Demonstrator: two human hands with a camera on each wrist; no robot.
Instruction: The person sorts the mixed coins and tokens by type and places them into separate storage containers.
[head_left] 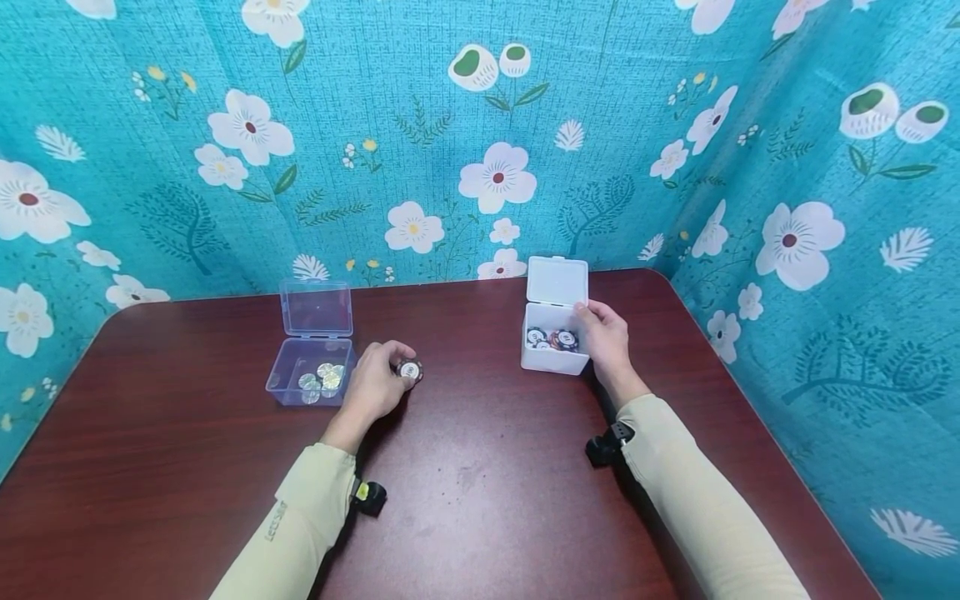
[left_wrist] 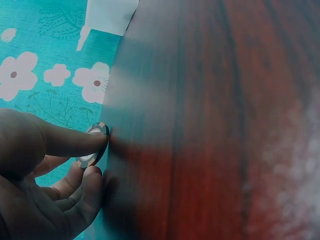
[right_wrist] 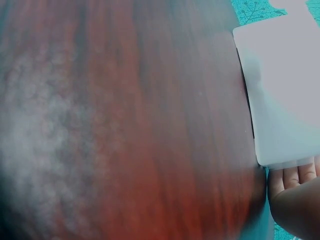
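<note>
My left hand (head_left: 380,379) pinches a dark poker chip (head_left: 409,370) with a white centre between thumb and fingers, low over the table. In the left wrist view the chip (left_wrist: 104,131) is tilted on its edge, partly covered by the thumb. At the right, my right hand (head_left: 606,337) grips the right wall of a white plastic box (head_left: 553,361), thumb over the rim. The box's lid (head_left: 557,282) stands up at the back. Several poker chips (head_left: 566,339) lie inside. In the right wrist view, fingers (right_wrist: 306,173) lie against the side of the white box (right_wrist: 287,100).
Left of my left hand is a clear bluish box (head_left: 283,379), lid raised, with several shiny round coin-like pieces (head_left: 327,379) inside. Both boxes stand on a dark reddish wooden table (head_left: 465,467). A turquoise flowered curtain (head_left: 345,142) hangs along the table's back and right edges.
</note>
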